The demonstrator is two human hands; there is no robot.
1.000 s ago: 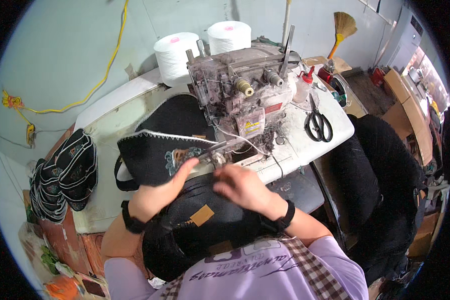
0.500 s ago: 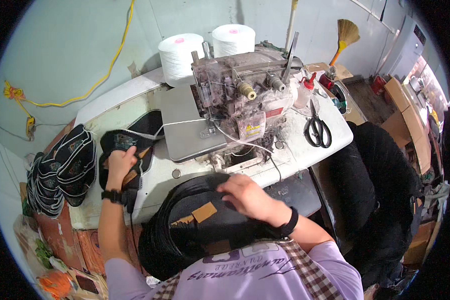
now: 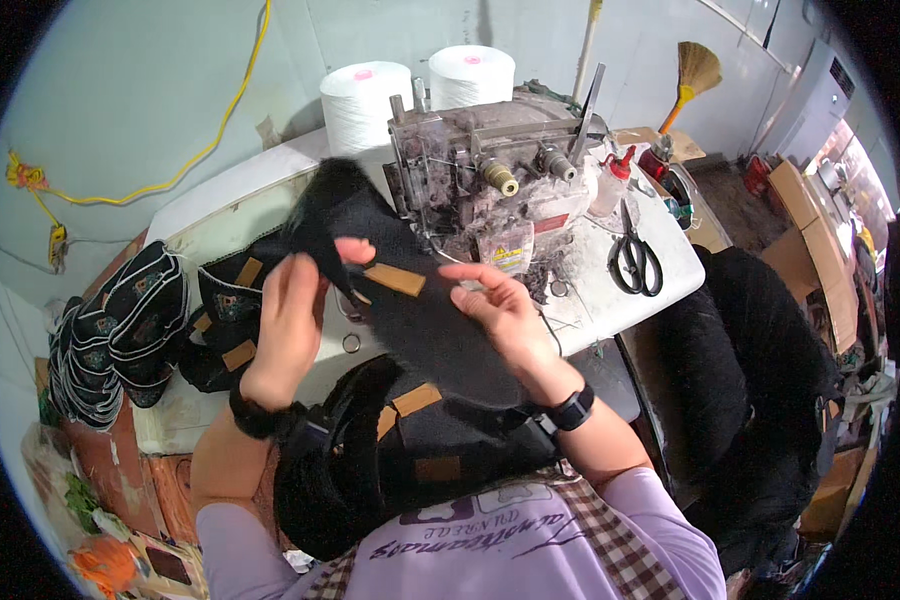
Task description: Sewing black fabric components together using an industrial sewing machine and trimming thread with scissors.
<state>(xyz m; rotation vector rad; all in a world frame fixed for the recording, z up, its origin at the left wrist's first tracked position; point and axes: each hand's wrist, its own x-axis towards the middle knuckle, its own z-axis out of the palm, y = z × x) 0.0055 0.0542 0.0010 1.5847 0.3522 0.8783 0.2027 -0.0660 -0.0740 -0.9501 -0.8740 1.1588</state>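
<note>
In front of the overlock sewing machine (image 3: 500,200), a black fabric piece (image 3: 425,330) with a tan rectangular patch hangs tilted between my two hands. My left hand (image 3: 292,315) grips its left side, fingers partly behind the folded cloth. At the opposite edge, my right hand (image 3: 500,310) pinches the cloth between thumb and forefinger. Below, a thick stack of similar black pieces (image 3: 320,480) rests on my lap, some with tan patches. Beside my left hand, other black pieces (image 3: 210,345) with tan patches and embroidery lie on the white table (image 3: 660,220).
White-edged, embroidered black pieces (image 3: 120,330) hang in a bundle at the table's left end. Two white thread cones (image 3: 367,105) stand behind the machine. Black scissors (image 3: 635,262) and a red-capped bottle (image 3: 613,180) are on the right. Large black bundles (image 3: 760,390) fill the right side.
My left hand has left the pieces on the table and come right. A black piece has been lifted off the lap stack, now between both hands. The machine's grey plate is largely covered by it.
</note>
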